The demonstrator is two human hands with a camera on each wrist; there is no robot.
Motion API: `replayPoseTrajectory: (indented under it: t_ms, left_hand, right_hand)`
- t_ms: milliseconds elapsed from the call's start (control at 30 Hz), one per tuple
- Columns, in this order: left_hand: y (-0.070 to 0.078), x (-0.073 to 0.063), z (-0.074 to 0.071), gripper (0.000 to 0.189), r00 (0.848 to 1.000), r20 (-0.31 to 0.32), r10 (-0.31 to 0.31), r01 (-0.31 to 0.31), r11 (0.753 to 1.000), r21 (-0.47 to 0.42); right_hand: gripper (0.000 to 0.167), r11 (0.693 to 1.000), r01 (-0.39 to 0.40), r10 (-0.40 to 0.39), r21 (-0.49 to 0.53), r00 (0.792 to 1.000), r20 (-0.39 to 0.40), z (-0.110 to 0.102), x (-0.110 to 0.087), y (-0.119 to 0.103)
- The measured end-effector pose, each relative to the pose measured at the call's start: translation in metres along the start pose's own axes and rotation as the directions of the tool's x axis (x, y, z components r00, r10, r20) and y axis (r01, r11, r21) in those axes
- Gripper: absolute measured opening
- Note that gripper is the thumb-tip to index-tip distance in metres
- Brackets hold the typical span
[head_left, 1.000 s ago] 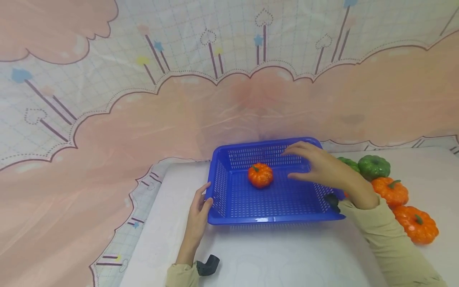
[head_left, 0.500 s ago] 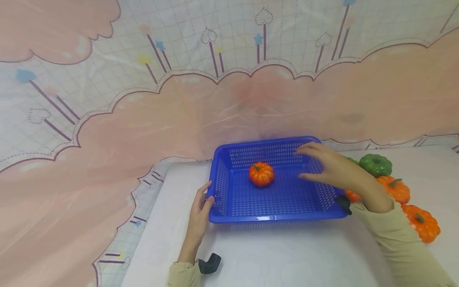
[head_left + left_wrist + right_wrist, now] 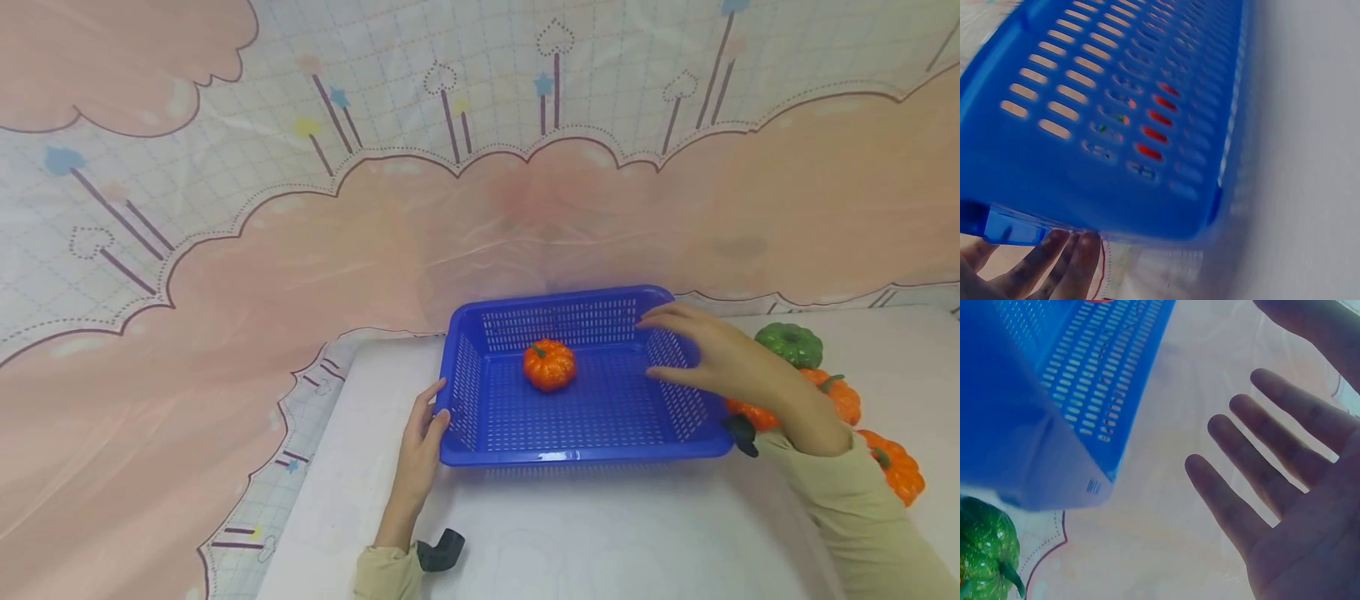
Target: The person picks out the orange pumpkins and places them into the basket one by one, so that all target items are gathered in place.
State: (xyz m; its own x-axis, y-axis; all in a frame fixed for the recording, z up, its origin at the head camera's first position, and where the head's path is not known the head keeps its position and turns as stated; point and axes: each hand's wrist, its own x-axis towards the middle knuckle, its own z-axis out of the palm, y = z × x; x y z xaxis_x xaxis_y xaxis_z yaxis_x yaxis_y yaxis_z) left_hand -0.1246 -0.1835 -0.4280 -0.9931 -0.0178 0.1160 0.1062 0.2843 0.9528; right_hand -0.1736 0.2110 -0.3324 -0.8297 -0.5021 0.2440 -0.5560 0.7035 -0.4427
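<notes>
A blue perforated plastic basket (image 3: 577, 456) stands on the table, with one small orange pumpkin (image 3: 549, 365) inside it. Against the basket's left end lies my left hand (image 3: 417, 454), its thumb and fingertips touching the outer side near the rim. In the left wrist view, straight fingers (image 3: 1079, 259) meet the edge of the basket wall (image 3: 1116, 206). My right hand (image 3: 712, 350) hovers over the basket's right end, holding nothing. The right wrist view has its fingers spread (image 3: 1260, 465), apart from the basket (image 3: 1035, 444).
Right of the basket are a green pumpkin (image 3: 789, 344) and several orange pumpkins (image 3: 892, 467), partly hidden by my right arm. A patterned cloth (image 3: 555, 225) hangs behind the white table (image 3: 600, 533). A black strap piece (image 3: 441, 550) sits by my left wrist.
My right hand has drawn back to the right, from above the basket's inside toward its right end. The left hand stays at the left end, and the pumpkin inside stays put.
</notes>
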Motion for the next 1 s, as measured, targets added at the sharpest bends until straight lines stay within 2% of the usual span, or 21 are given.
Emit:
replayPoseTrajectory:
  t_ms: [200, 400, 600, 1000]
  left_hand:
    - [-0.002, 0.001, -0.001, 0.047, 0.997, 0.014, -0.081, 0.082, 0.996, -0.043]
    - [-0.002, 0.002, -0.002, 0.048, 0.996, 0.032, -0.08, 0.082, 0.996, -0.047]
    - [-0.003, 0.001, -0.004, 0.048, 0.996, 0.053, -0.072, 0.075, 0.996, -0.049]
    - [-0.003, 0.002, -0.004, 0.048, 0.996, 0.055, -0.074, 0.077, 0.996, -0.041]
  right_hand:
    - [0.055, 1.0, -0.007, 0.007, -0.003, 1.0, -0.01, -0.002, -0.006, 0.004]
    - [0.056, 1.0, -0.02, 0.02, 0.002, 1.0, -0.02, -0.003, -0.01, 0.007]
    - [0.056, 1.0, 0.001, 0.0, 0.008, 0.998, -0.059, -0.003, -0.015, 0.012]
    - [0.057, 0.998, -0.046, 0.05, 0.041, 0.994, -0.094, -0.003, -0.027, 0.024]
